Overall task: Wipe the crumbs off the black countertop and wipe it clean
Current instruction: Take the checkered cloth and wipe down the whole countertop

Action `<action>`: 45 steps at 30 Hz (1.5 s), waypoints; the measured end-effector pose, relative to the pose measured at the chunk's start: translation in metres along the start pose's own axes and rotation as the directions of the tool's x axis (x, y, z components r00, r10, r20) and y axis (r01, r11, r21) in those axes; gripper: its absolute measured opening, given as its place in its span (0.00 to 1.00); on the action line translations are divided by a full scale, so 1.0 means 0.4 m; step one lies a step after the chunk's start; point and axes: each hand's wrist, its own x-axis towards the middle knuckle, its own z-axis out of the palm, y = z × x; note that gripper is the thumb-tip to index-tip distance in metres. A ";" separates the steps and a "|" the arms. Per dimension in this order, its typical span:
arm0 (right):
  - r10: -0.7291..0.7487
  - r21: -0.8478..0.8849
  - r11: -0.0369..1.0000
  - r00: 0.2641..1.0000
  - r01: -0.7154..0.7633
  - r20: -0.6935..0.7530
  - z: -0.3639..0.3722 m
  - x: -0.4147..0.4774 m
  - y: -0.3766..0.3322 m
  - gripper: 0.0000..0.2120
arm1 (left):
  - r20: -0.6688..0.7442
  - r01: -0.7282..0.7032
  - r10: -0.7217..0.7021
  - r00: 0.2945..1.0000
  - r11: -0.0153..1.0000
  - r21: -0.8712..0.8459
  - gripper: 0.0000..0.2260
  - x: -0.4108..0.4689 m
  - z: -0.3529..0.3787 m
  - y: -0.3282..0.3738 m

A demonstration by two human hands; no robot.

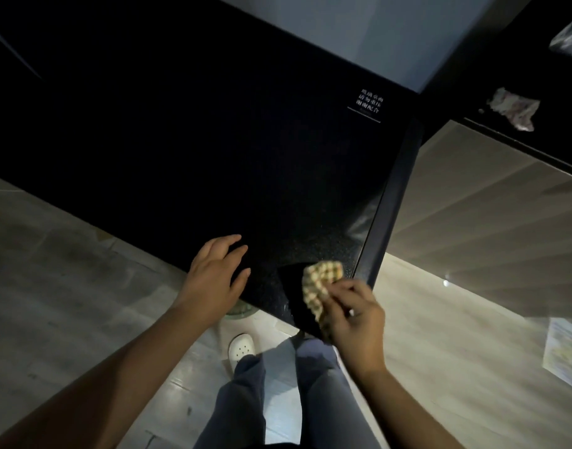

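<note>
Black countertop (213, 140) is seen filling the frame from centre out to 11 o'clock, its near corner at 5 o'clock. Fine pale crumbs (326, 241) are scattered on that corner. A yellow waffle cloth (322, 286) is bunched and pinched in the right hand (356, 322) and held over the corner; contact with the surface cannot be told. The left hand (213, 280) is laid at 7 o'clock on the near edge, fingers loosely spread. White lettering (370, 103) is printed at 1 o'clock. Crumpled paper (514, 108) is seen at 2 o'clock on a separate counter. A white shoe (241, 350) is planted on the floor (67, 270) at 6 o'clock.
</note>
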 end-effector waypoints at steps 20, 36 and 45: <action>0.019 -0.144 0.988 0.964 -0.059 -0.263 -0.152 0.902 0.111 0.10 | -0.178 0.099 -0.106 0.978 0.994 -0.050 0.19 0.507 0.026 0.155; -0.102 -0.276 0.959 0.987 0.064 -0.125 0.016 1.245 0.187 0.10 | -0.322 0.160 -0.118 0.940 0.981 0.108 0.27 0.637 0.101 0.120; -0.324 -0.146 0.920 0.914 0.365 0.243 0.020 1.089 0.174 0.05 | -0.317 0.167 -0.125 0.940 0.980 0.108 0.27 0.638 0.097 0.129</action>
